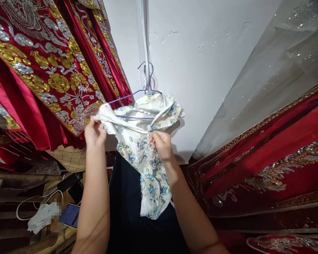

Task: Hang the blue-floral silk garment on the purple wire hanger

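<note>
A white garment with a blue and yellow floral print [153,176] hangs partly on a thin purple wire hanger [132,94]. The hanger's hook points up in front of the wall. My left hand [95,133] pinches the garment's left shoulder edge, holding it out by the hanger's left end. At the middle of the neckline, my right hand [160,141] has its fingers closed on the front edge of the cloth. The right shoulder part drapes over the hanger's other arm, and the lower part hangs down in folds.
Red garments with gold and silver embroidery [59,83] hang at the left. More red embroidered cloth [267,169] and sheer sparkly fabric [270,70] are at the right. A phone [70,214], white cable [22,211] and crumpled white tissue [43,217] lie on a wooden surface at lower left.
</note>
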A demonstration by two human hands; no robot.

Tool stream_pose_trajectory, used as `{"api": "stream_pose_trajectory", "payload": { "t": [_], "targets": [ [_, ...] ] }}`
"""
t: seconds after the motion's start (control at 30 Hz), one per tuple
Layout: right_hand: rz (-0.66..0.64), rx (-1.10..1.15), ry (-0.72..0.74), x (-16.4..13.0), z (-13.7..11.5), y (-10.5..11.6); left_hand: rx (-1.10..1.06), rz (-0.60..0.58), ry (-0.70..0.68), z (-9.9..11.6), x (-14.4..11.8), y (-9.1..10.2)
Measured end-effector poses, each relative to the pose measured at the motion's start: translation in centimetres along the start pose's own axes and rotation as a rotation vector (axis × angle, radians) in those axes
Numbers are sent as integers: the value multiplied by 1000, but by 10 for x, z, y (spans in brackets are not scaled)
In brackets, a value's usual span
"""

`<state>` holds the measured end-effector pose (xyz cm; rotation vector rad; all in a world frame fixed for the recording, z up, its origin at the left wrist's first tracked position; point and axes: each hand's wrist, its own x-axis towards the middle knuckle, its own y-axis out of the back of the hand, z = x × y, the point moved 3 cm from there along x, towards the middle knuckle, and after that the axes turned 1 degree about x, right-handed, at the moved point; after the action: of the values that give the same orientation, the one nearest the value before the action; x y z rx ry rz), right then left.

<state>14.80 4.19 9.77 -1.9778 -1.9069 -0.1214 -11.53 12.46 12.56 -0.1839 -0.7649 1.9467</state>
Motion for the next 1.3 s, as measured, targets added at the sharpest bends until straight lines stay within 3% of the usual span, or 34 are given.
{"api": "stream_pose_trajectory", "payload": {
  "t": [0.03, 0.1, 0.2, 0.27, 0.4, 0.5, 0.6, 0.67, 0.73, 0.83, 0.9, 0.97, 1.03, 1.1, 1.2, 1.3],
  "targets": [
    [14, 14, -24, -8, -1, 1, -15, 21, 108, -20, -9, 10],
    [54, 15, -78, -25, 0, 8, 71, -31, 186, -56, -33, 22],
    [81, -20, -132, -48, 3, 32, 291, -294, 207, -93, -68, 17],
    [87, -70, -161, -57, 5, 51, 348, -423, 227, -99, -82, 4],
    [174, -249, -80, -55, -2, 78, 369, -666, 124, -73, -99, -39],
    [173, -360, 4, -42, -10, 73, 327, -781, 4, -43, -119, -76],
    [-114, -256, -24, -28, -15, 49, 377, -911, -156, -19, -141, -107],
    [-310, -84, -82, -20, -21, 33, 460, -942, -304, -9, -145, -116],
    [-433, 12, -155, -12, -30, 25, 521, -951, -383, -6, -140, -114],
    [-575, -148, -136, 5, -52, 28, 579, -1139, -196, -18, -127, -96],
    [-578, -366, 27, 25, -68, 38, 676, -1340, 27, -30, -124, -79],
    [-437, -527, 238, 50, -78, 49, 804, -1426, 136, -35, -122, -63],
    [-247, -577, 366, 76, -74, 58, 936, -1384, 82, -31, -116, -52],
    [-129, -555, 337, 98, -56, 63, 1072, -1317, -34, -22, -107, -46],
    [-159, -579, 137, 116, -18, 66, 1310, -1271, -123, -12, -87, -36],
    [-205, -634, 76, 116, -2, 77, 1531, -1170, -62, -11, -60, -19]
  ]
}}
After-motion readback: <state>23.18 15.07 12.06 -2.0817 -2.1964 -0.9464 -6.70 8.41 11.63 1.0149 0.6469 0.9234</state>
